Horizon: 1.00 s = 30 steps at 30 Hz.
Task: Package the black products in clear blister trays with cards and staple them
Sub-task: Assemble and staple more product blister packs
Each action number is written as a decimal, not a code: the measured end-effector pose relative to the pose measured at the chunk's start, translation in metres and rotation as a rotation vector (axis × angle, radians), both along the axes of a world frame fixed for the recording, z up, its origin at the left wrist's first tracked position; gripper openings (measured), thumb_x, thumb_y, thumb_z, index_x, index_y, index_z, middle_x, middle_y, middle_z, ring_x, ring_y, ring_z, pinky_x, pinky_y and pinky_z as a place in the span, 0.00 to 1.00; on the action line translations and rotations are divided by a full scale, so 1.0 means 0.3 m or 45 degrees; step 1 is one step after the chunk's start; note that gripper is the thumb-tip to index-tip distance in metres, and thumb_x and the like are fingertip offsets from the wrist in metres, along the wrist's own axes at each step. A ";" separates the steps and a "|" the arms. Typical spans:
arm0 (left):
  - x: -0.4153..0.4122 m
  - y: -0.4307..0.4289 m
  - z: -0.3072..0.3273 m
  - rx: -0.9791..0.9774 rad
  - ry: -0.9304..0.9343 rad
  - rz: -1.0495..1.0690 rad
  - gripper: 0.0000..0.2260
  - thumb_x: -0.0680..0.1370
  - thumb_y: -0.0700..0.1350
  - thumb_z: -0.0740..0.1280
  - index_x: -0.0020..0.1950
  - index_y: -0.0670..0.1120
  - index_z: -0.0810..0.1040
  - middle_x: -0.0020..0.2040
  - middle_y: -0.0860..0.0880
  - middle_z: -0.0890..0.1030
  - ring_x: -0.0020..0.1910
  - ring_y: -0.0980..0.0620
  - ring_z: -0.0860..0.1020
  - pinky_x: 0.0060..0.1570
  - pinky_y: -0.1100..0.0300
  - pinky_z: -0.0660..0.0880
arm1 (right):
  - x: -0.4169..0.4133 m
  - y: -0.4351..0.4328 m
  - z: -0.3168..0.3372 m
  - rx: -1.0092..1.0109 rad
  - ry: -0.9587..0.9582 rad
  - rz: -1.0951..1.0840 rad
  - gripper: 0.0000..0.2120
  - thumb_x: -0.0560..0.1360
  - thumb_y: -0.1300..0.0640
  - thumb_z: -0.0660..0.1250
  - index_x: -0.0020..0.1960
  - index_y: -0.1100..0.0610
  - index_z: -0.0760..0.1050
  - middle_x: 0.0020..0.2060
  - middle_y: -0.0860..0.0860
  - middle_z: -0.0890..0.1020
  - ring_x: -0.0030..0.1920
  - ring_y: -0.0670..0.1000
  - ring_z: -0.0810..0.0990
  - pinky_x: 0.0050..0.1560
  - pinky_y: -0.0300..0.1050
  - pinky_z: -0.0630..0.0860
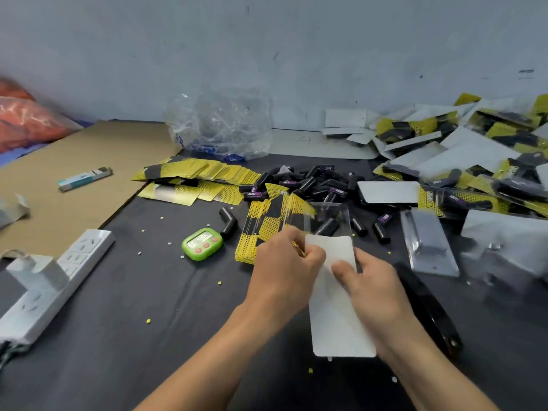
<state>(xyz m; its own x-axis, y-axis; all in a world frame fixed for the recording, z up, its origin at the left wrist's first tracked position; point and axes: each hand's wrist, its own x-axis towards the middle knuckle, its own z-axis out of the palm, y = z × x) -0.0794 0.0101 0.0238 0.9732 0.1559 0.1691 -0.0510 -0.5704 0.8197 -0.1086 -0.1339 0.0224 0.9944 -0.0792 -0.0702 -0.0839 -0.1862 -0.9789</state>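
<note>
Both hands hold one package over the dark table. My left hand (284, 262) pinches its far left corner, and my right hand (370, 283) grips its right edge with the thumb on top. The package shows the white back of a card (338, 315) with a clear blister tray (326, 221) sticking out at the far end. A pile of black products (311, 182) lies behind it. Yellow-and-black cards (204, 173) are fanned out to the left. A black stapler (430, 312) rests on the table under my right wrist.
Finished packages (474, 161) are heaped at the right. An empty blister tray (427, 241) lies right of my hands. A green timer (202, 243), a white power strip (56, 280), a crumpled clear bag (219, 123) and a cardboard sheet (74, 179) occupy the left and back.
</note>
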 end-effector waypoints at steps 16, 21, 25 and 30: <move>0.042 0.045 -0.025 0.182 0.313 -0.207 0.05 0.77 0.44 0.66 0.49 0.44 0.80 0.42 0.45 0.83 0.41 0.44 0.82 0.32 0.55 0.74 | 0.015 -0.023 -0.105 -0.051 0.073 0.227 0.21 0.70 0.58 0.75 0.58 0.39 0.75 0.42 0.48 0.89 0.42 0.50 0.88 0.44 0.53 0.84; 0.041 0.028 -0.033 0.244 0.272 -0.215 0.05 0.77 0.43 0.67 0.50 0.53 0.77 0.41 0.54 0.81 0.40 0.56 0.79 0.32 0.59 0.75 | 0.024 -0.026 -0.119 0.010 0.093 0.158 0.24 0.72 0.68 0.74 0.62 0.47 0.76 0.43 0.52 0.89 0.43 0.55 0.88 0.48 0.57 0.84; 0.039 0.026 -0.020 0.195 0.383 -0.312 0.13 0.75 0.43 0.70 0.54 0.60 0.74 0.42 0.56 0.83 0.41 0.57 0.81 0.28 0.68 0.71 | 0.039 -0.027 -0.125 0.169 0.104 0.034 0.13 0.77 0.67 0.70 0.56 0.52 0.81 0.46 0.50 0.89 0.46 0.54 0.88 0.52 0.58 0.84; 0.027 0.040 -0.026 0.042 0.495 -0.403 0.18 0.72 0.41 0.72 0.55 0.59 0.73 0.45 0.53 0.84 0.44 0.53 0.83 0.33 0.63 0.75 | 0.042 -0.022 -0.146 0.143 0.107 -0.031 0.08 0.79 0.63 0.70 0.53 0.51 0.83 0.46 0.49 0.89 0.46 0.53 0.88 0.52 0.60 0.84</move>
<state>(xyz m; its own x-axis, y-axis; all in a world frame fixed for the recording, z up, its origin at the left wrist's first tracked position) -0.0713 0.0220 0.0158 0.9639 -0.1565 -0.2156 0.0797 -0.6025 0.7941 -0.0959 -0.1406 -0.0215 0.9825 -0.0902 -0.1627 -0.1695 -0.0729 -0.9828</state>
